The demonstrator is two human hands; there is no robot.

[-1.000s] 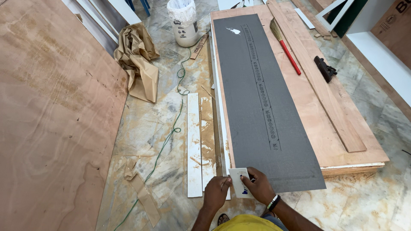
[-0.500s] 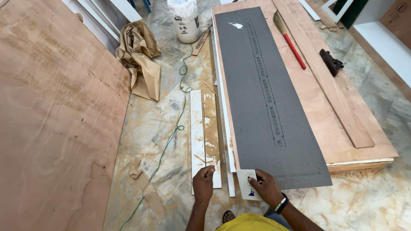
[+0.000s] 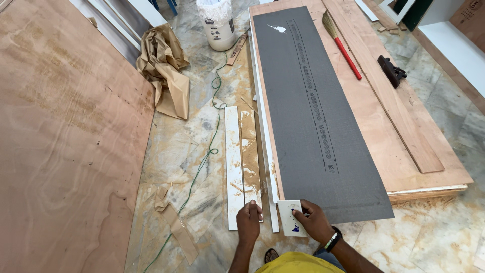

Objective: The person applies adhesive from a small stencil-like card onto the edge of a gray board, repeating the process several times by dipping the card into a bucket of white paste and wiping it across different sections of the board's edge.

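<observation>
Left hand (image 3: 249,221): pressing flat, fingers together, on the narrow wooden strip (image 3: 251,156) lying on the floor.
Right hand (image 3: 314,220): pinching the small white card (image 3: 290,221) beside the grey sheet (image 3: 316,111).

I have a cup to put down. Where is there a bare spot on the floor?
Bare floor lies between the brown paper and the white strip, crossed only by a green cord. More lies right of the plywood stack. It is crowded by the left hand and right hand.
</observation>
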